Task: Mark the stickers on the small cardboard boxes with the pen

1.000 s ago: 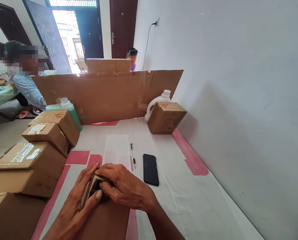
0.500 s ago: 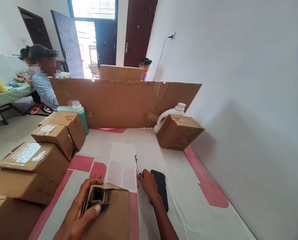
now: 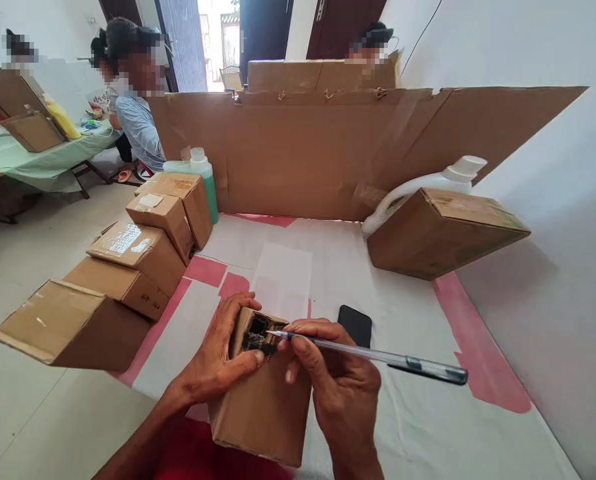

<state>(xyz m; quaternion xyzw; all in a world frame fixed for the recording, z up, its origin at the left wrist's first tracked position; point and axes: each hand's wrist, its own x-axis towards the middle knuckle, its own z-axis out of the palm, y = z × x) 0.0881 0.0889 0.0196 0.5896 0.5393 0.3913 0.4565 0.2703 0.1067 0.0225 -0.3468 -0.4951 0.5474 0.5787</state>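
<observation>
A small cardboard box (image 3: 268, 407) stands tilted at the table's near edge. My left hand (image 3: 223, 353) grips its left side, thumb on the top face beside a ragged hole (image 3: 259, 333) with blackened edges. In my right hand (image 3: 335, 373) is a clear gel pen (image 3: 378, 353) with a dark grip, pinched between thumb and fingers. The pen's tip points left, at the hole's right edge; whether it touches the cardboard I cannot tell. Just beyond my right hand, a black smartphone (image 3: 355, 326) lies on the cloth.
Several cardboard boxes (image 3: 138, 247) line the left edge, with a green-liquid jug (image 3: 209, 190) behind them. A cardboard panel (image 3: 298, 157) closes the back. At right are another box (image 3: 443, 233), a white jug (image 3: 423, 180) and the wall. People (image 3: 141, 120) sit beyond the panel.
My right hand has picked the pen up from the table and brought it left to the box's hole. The view has turned left and down. My left hand still holds the box.
</observation>
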